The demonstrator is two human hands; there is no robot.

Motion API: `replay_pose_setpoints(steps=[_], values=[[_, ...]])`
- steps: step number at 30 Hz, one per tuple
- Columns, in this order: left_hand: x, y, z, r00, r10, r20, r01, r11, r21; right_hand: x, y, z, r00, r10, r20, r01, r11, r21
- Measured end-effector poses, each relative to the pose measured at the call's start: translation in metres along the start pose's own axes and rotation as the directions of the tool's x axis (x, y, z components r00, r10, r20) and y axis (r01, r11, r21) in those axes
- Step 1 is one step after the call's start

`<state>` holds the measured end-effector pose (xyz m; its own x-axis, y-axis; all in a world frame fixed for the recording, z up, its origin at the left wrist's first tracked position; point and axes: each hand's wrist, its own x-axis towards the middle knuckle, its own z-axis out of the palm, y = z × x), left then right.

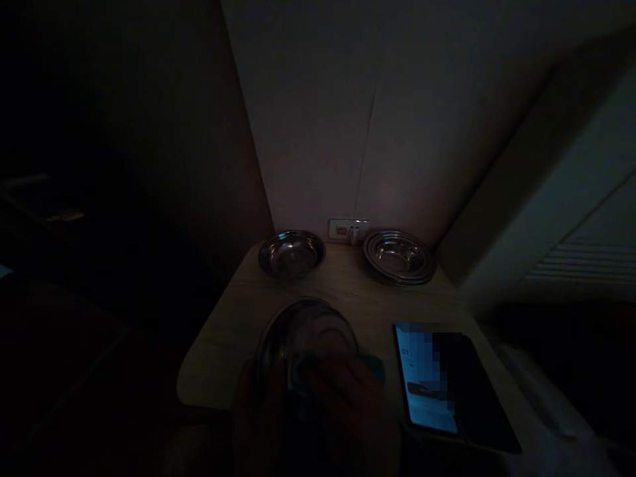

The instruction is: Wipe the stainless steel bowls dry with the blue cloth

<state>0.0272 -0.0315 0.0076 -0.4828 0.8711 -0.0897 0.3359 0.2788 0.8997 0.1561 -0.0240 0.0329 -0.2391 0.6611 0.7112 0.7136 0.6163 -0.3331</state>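
Note:
The scene is very dark. A shiny steel bowl is tilted up at the front of the small table. My left hand grips its rim at the lower left, the thumb on the inner side. Inside the bowl my right hand presses a bluish cloth against the metal, fingers bent over it. A teal part of what looks like the same cloth shows beyond the right hand. Shadow hides most of both palms and the bowl's lower edge.
Another steel bowl rests at the back left of the wooden table. A nested stack of steel bowls sits back right. A lit phone in an open cover lies at the right. Behind is a wall socket.

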Motion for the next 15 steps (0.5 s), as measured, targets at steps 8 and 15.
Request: replay_pose_setpoints(steps=[8, 15], values=[[-0.002, 0.01, -0.001, 1.0, -0.017, 0.001, 0.017, 1.0, -0.009, -0.01, 0.003, 0.0, 0.999, -0.019, -0.028, 0.019, 1.0, -0.01], [-0.004, 0.006, 0.0, 0.998, -0.001, -0.057, -0.001, 1.0, -0.022, -0.008, -0.002, -0.001, 0.99, 0.125, -0.065, -0.129, 0.99, -0.059]])
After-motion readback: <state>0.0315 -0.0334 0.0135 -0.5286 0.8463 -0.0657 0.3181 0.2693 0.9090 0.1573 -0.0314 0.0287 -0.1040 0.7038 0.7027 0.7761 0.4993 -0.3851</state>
